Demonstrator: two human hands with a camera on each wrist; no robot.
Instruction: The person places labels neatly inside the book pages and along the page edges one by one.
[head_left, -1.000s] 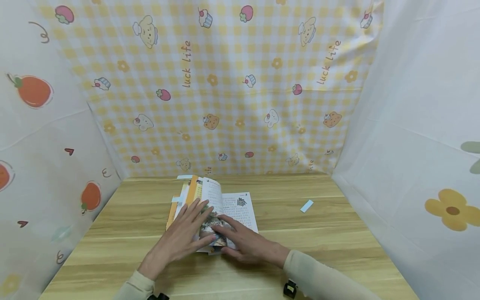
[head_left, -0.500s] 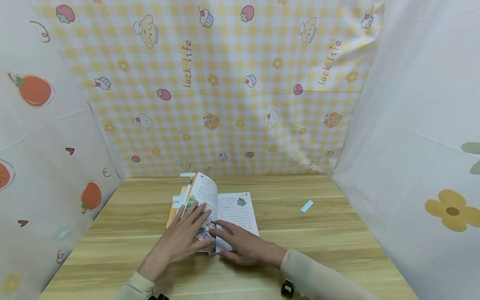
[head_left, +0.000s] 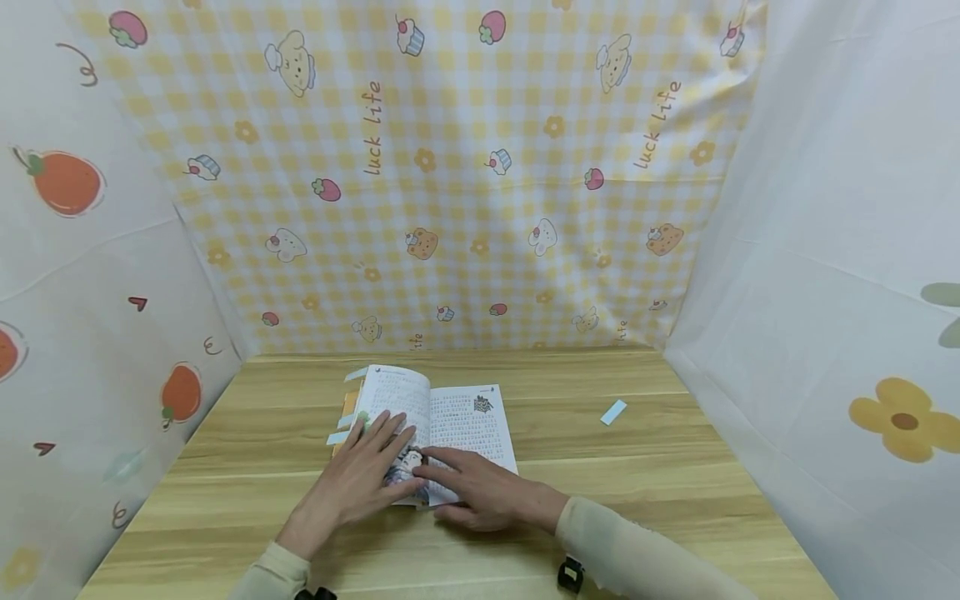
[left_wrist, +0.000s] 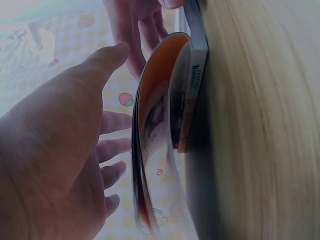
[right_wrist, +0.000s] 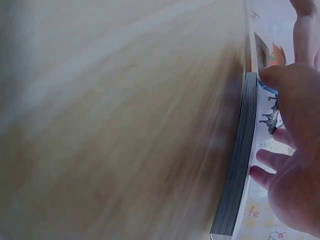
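An open book (head_left: 472, 421) with printed text and small drawings lies on the table. My left hand (head_left: 360, 479) rests, fingers outstretched, over the lower part of the left page. My right hand (head_left: 483, 492) lies across the lower right page, its fingertips at the centre fold. In the left wrist view the left-side pages (left_wrist: 142, 125) arch up from the spine (left_wrist: 196, 70), the left hand's fingers behind them. From the right wrist, the thick page block (right_wrist: 236, 160) shows under the right hand (right_wrist: 302, 145). Pale blue paper strips (head_left: 347, 421) stick out past the book's left edge.
A loose pale blue strip (head_left: 613, 412) lies on the wooden table (head_left: 600, 492) to the right of the book. A yellow checked cloth (head_left: 480, 208) hangs behind the table, with white printed cloth at both sides.
The raised pages on the left have turned over and come down flatter to the left under my left hand. My right hand has shifted slightly left. Different blue strips now show.
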